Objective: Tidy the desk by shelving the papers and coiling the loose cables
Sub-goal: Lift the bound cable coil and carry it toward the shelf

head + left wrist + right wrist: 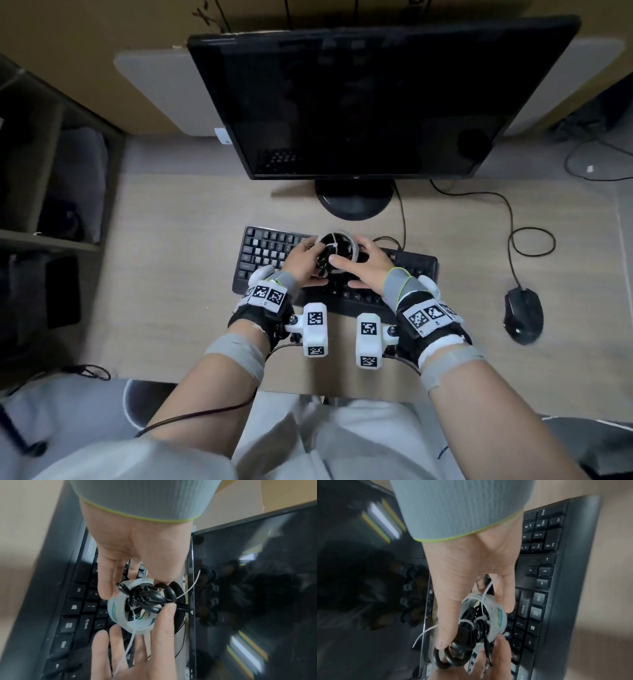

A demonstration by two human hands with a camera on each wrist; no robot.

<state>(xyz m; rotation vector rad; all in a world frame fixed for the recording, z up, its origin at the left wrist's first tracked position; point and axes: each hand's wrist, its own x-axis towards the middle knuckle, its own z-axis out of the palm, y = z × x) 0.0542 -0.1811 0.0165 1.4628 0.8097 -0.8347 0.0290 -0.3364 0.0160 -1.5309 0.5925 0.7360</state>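
A clear tape roll [352,242] [116,609] [500,616] hangs just above the keyboard, held between both hands. A bundle of coiled black cable [330,257] [150,597] [467,630] is stuffed through its hole, bound with white zip ties [132,632] [485,595] whose long tails stick out. My left hand [320,263] [133,582] grips the roll's left side, fingers curled over the rim. My right hand [346,270] [475,626] grips the right side, its thumb lying on the black plug and its fingers on the roll's outer wall.
The black keyboard [267,246] lies under the hands, and the dark monitor [359,102] stands close behind. A black mouse [523,315] sits at the right with its cable [532,241] looped loose on the desk. Open shelves [51,236] stand at the left.
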